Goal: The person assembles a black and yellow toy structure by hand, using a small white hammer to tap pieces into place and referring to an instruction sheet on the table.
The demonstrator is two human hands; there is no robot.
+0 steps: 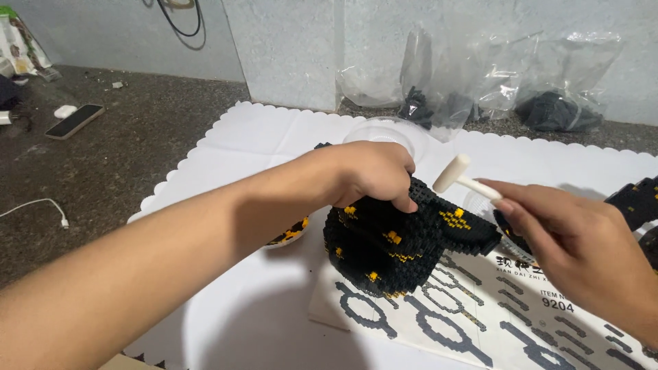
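A black brick-built model point(397, 243) with orange and yellow spots stands on a white scalloped sheet point(240, 144). My left hand point(367, 175) grips the top of the model from above. My right hand point(576, 243) holds a small white plastic hammer point(460, 176) by its handle, its head raised just above and right of the model's top. A printed instruction sheet point(480, 315) with grey part diagrams lies under and in front of the model.
Clear plastic bags point(480, 82) with dark pieces lean on the back wall. A clear round container point(387, 133) sits behind the model. More black brick pieces point(637, 202) lie at right. A phone point(74, 120) and a white cable point(41, 205) rest on the dark floor at left.
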